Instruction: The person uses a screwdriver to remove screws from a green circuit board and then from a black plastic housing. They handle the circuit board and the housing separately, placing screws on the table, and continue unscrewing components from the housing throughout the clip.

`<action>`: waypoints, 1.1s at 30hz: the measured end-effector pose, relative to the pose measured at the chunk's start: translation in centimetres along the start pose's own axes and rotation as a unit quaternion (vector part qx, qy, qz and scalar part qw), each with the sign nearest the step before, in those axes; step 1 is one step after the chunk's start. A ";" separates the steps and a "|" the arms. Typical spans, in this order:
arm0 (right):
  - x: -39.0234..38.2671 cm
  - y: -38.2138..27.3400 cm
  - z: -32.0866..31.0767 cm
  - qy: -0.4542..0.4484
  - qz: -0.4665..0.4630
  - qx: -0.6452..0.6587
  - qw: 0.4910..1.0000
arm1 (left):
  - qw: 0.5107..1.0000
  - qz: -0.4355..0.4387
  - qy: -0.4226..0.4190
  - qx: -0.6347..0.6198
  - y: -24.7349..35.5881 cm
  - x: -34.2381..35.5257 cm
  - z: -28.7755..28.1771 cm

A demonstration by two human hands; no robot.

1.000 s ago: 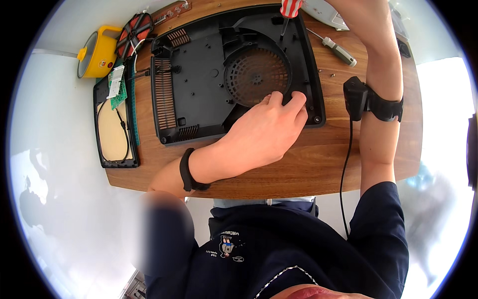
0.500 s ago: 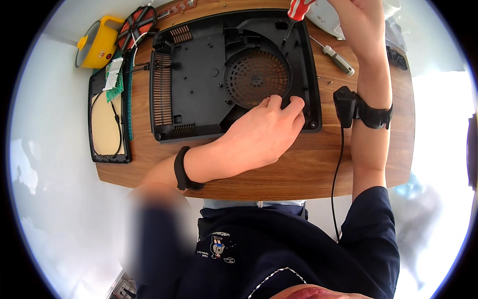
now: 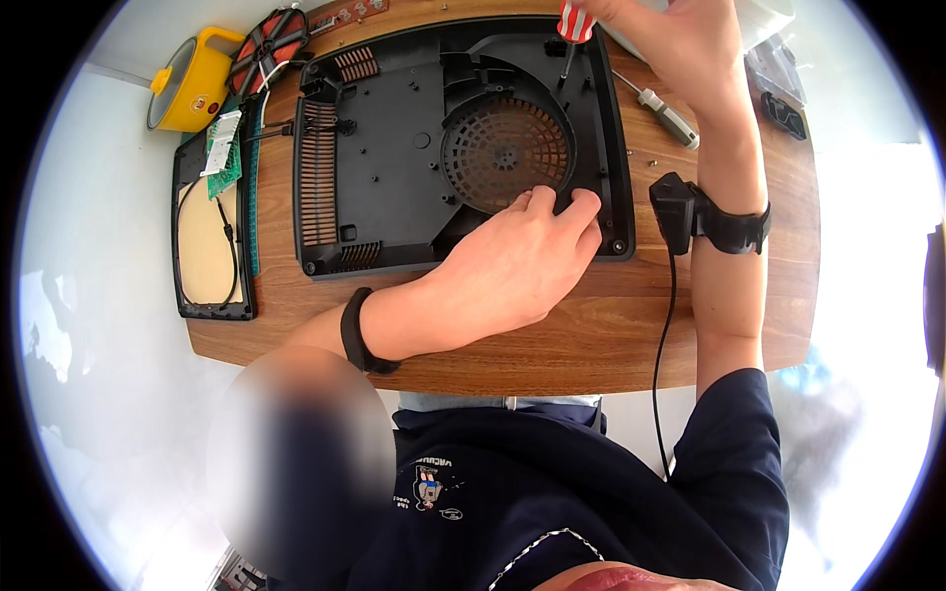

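A black plastic housing with a round fan grille lies with its inside up on the wooden table. My left hand reaches over its front edge; the bent fingers grip the housing just below the grille, and the fingertips are partly hidden. At the far right corner my right hand holds a screwdriver by its red-and-white handle. Its shaft points down into the housing, beside the grille's upper right, with the tip at or near a small post. The upper edge of the picture cuts off part of that hand.
A second screwdriver with a grey handle lies right of the housing, with small screws nearby. To the left are a black-framed panel, a green circuit board, a red-and-black coil and a yellow pot. A clear box stands far right.
My right hand has shifted a little left, and the screwdriver handle now leans less to the right. My left hand stays in place on the housing.
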State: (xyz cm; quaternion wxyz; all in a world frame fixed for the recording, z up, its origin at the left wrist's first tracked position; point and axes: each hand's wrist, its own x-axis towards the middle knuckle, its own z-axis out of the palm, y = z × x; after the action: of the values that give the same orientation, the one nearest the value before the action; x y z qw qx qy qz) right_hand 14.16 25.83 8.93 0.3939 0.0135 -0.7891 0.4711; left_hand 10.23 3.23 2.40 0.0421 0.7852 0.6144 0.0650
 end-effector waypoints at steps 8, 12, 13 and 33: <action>0.3 0.2 0.3 0.044 -0.005 0.052 0.998 | 1.000 -0.008 -0.005 -0.010 0.0 0.0 0.2; 0.3 0.6 0.1 0.046 -0.056 -0.093 0.993 | 1.000 -0.005 -0.004 -0.015 0.0 0.2 0.1; 0.2 -0.5 0.3 0.050 -0.031 -0.129 0.990 | 1.000 -0.008 -0.007 -0.013 0.0 0.1 0.1; 0.5 1.0 3.8 0.159 -0.020 0.003 0.987 | 1.000 0.002 -0.010 0.027 0.0 0.1 0.1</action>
State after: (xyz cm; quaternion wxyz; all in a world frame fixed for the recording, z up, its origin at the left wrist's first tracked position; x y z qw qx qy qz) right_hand 11.09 23.73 7.62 0.5234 -0.0447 -0.7150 0.4614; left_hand 10.22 3.30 2.27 0.0272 0.7880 0.6137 0.0407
